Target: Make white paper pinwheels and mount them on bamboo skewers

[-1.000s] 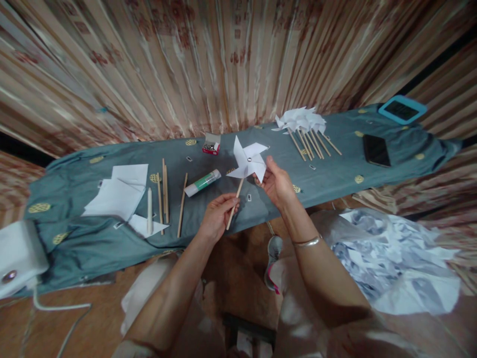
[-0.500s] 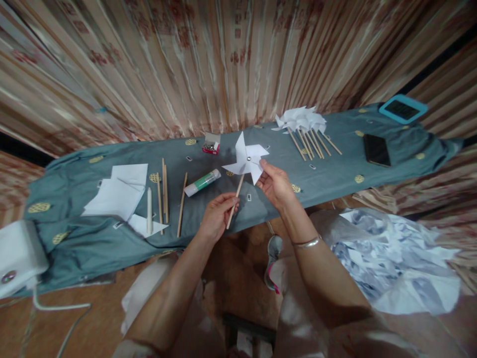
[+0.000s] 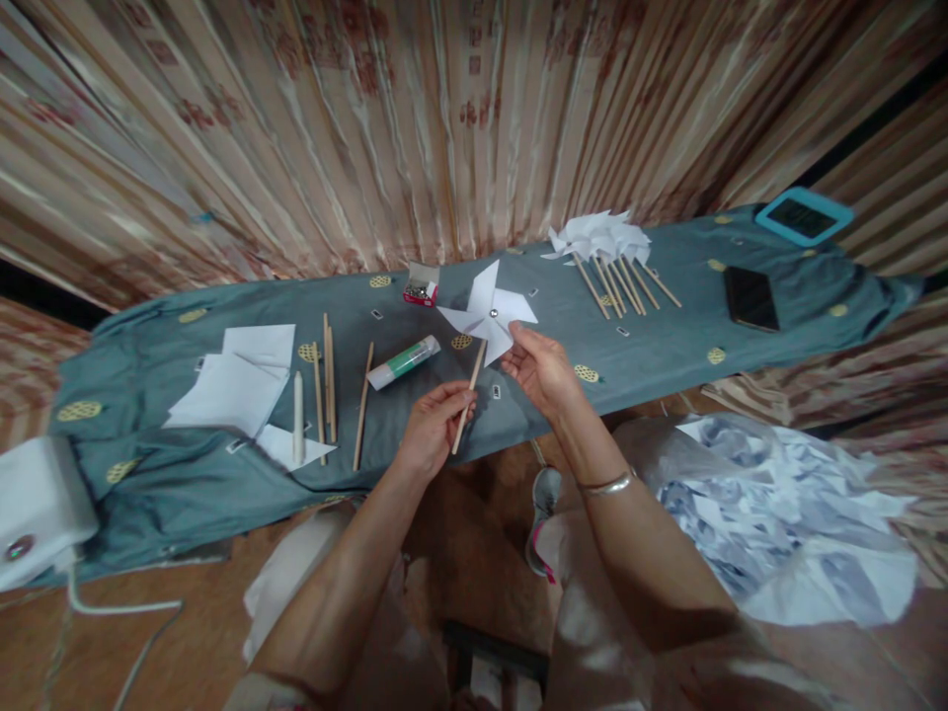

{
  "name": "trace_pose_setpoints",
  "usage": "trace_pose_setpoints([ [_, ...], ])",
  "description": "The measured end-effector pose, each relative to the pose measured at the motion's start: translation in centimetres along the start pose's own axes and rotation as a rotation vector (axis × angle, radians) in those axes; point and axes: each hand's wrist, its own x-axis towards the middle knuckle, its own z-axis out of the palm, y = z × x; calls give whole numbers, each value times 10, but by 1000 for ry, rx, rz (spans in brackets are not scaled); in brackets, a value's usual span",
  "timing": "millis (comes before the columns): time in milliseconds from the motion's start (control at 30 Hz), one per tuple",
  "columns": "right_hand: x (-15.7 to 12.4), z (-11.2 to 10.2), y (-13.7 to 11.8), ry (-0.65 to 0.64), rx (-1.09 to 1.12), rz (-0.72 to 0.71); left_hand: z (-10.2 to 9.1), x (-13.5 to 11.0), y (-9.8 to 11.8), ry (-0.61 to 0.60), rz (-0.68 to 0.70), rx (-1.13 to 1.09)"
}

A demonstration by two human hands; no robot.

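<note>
1. Striped, satiny curtain (image 3: 415,128) across the whole back. In front of it, one long table (image 3: 667,341) under a grey-green cloth with gold motifs, running from 9 to 3 o'clock.
2. One white paper pinwheel (image 3: 487,314) just above the middle of the view, raised over the cloth on one wooden stick (image 3: 468,390), with a metal pin at the hub.
3. Left hand (image 3: 434,430) at 7 o'clock of the pinwheel: thumb and fingers clamped together on the lower end of the stick.
4. Right hand (image 3: 540,370) at 4 o'clock of the pinwheel: thumb and forefinger pinched on the tip of the lower right blade, the other fingers loosely curled. One metal bangle (image 3: 607,484) on its wrist.
5. One glue stick (image 3: 404,361) lying at 8 o'clock of the pinwheel, and one small red box (image 3: 420,286) at 10 o'clock.
6. Farther toward 9 o'clock, at least three loose sticks (image 3: 330,380), one white rod (image 3: 297,420) beside them, and a stack of white paper sheets (image 3: 237,385).
7. One heap of finished pinwheels (image 3: 599,237) at 2 o'clock, about six handles fanned out; heads overlapping too much for an exact count.
8. One black phone (image 3: 750,298) at 3 o'clock, and one blue-framed tablet (image 3: 804,217) past it at the table's far end.
9. One pile of crumpled white paper (image 3: 785,513) at 4 o'clock, below the table edge.
</note>
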Motion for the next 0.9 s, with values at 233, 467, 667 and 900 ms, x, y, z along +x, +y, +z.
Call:
trace_pose_setpoints([
  [233,-2,2,2,-19,-9,-10,-1,0,1,-11,-1,0],
  [467,-8,6,5,-78,-34,46,2,0,4,-3,13,-25],
  [667,-4,4,4,-43,66,-21,2,0,5,-15,17,-27],
  [900,0,2,3,-36,70,-50,1,-2,4,-29,6,-29],
])
